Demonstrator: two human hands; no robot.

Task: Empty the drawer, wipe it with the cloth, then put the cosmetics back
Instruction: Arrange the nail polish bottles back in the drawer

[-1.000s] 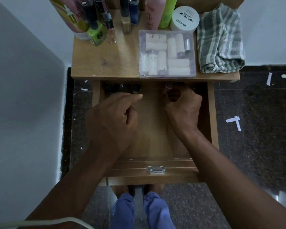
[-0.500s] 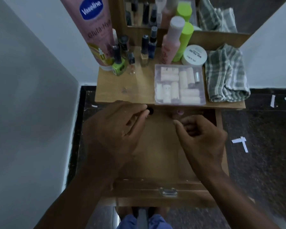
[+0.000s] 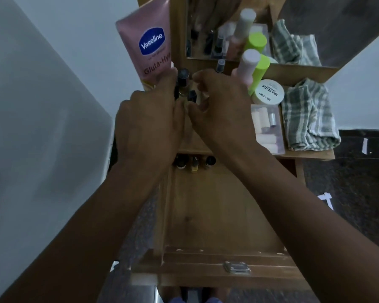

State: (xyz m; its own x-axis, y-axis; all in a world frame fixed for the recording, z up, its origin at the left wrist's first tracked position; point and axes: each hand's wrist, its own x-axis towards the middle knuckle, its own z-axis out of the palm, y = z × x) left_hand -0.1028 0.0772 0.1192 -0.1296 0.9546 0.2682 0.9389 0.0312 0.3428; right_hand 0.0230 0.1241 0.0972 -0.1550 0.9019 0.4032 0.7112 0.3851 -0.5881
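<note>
A small wooden worktop (image 3: pixel 190 141) stands in a pale-walled corner with a mirror behind it, and it is already crowded; both your hands are up among the small bottles (image 3: pixel 182 78) at its back. Your left hand (image 3: pixel 149 123) is curled with its fingers (image 3: pixel 170 84) buried in that cluster, touching the foot of the pink Vaseline tube (image 3: pixel 150 43); your right hand (image 3: pixel 221 106) is loosely curled just beside it; whether either set of fingers actually grips a bottle you cannot tell from here, since the knuckles hide the tips. The open drawer (image 3: pixel 206 217) lies below your wrists, with three little bottles (image 3: pixel 194 164) left at its far edge, so emptying is likely unfinished. The cloth (image 3: pixel 306 114) sits well to the right of your fingers, past the white jar (image 3: pixel 268 92) and the clear box (image 3: pixel 267 125). The risk is the crowding; a nudge from your left knuckles could topple the tall tube, and setting a bottle down blind may knock its neighbours over like skittles, or off the back edge.
</note>
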